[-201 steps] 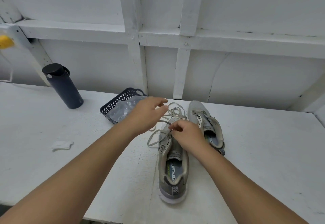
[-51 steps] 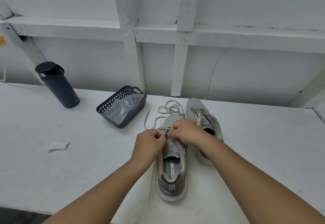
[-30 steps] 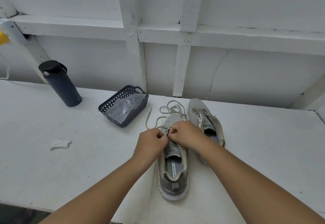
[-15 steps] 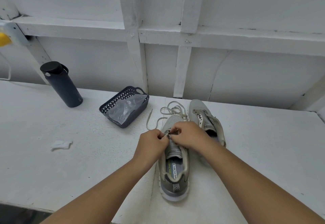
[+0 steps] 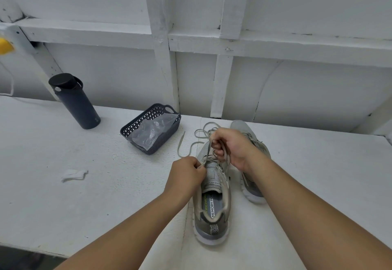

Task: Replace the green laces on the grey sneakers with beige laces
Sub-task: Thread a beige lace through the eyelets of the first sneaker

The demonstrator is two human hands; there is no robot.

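Two grey sneakers stand side by side on the white table. The near sneaker [image 5: 212, 206] points away from me, heel toward me. The second sneaker [image 5: 252, 189] lies to its right, mostly behind my right forearm. My left hand [image 5: 186, 174] grips the near sneaker's left eyelet edge and pinches the beige lace [image 5: 206, 153] there. My right hand [image 5: 231, 146] is raised above the toe, fingers curled round that lace, which runs taut between the hands. Loose lace loops [image 5: 201, 131] lie on the table beyond the toe.
A dark perforated basket [image 5: 167, 134] with a crumpled clear plastic bag stands left of the sneakers. Farther left is a dark water bottle [image 5: 74, 102]. A scrap of white paper [image 5: 74, 175] lies on the table [image 5: 63, 206]. A white framed wall closes the back.
My right hand has lifted up and away from the eyelets, drawing the lace taut. My left hand stays at the shoe's left side.
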